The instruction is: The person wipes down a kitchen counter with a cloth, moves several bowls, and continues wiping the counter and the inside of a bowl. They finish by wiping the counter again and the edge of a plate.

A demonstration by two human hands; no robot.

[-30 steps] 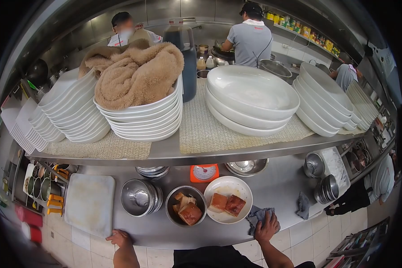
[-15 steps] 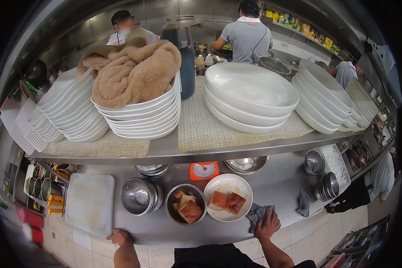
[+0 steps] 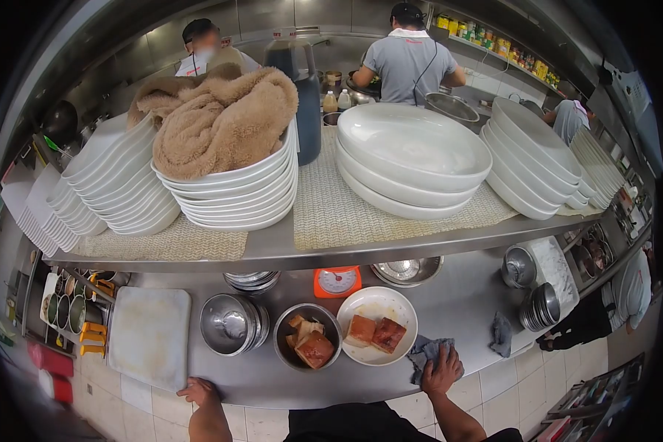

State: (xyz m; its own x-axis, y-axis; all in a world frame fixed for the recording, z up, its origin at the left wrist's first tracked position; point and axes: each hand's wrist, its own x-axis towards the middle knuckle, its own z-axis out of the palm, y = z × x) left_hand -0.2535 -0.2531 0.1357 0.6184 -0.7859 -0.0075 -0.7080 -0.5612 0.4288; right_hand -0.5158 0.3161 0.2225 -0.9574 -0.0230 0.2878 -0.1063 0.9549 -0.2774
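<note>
My right hand point(image 3: 442, 370) lies with spread fingers on a crumpled grey cloth point(image 3: 424, 353) at the front edge of the steel counter. At the counter edge by the lower right corner of a white cutting board point(image 3: 149, 335) rests my left hand point(image 3: 198, 390), its fingers partly bent and apart, holding nothing. Between the hands stand a metal bowl point(image 3: 281, 352) with pieces of browned meat point(image 3: 314, 349) and a white plate point(image 3: 376, 302) with two browned blocks point(image 3: 388, 335). An orange scale point(image 3: 337, 281) sits behind them.
A steel shelf point(image 3: 331, 254) above the counter bears stacked white dishes point(image 3: 412, 166) and a brown towel point(image 3: 225, 125). Metal bowls point(image 3: 232, 324) stand beside the board. Another grey cloth point(image 3: 501, 335) lies at the right. Several people point(image 3: 409, 62) are beyond the shelf and at the right.
The person at the back has shifted slightly, with one elbow now out to the right. My hands and the cloth beneath my right hand are nearly unchanged.
</note>
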